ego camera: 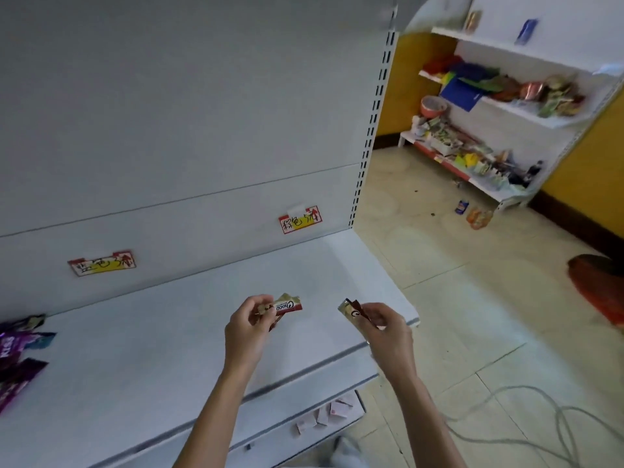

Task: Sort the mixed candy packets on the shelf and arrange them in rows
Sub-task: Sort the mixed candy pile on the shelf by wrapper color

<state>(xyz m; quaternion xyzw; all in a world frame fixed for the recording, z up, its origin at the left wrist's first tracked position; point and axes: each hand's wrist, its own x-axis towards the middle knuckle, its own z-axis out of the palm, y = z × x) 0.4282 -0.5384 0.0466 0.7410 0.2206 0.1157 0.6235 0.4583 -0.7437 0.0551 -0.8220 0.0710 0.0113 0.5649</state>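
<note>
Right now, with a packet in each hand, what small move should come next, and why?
Probably lower the left hand and lay its Choco packet on the bare shelf below the right-side label. The right hand holds a similar packet, both in the air, and the purple packets lie far left.
</note>
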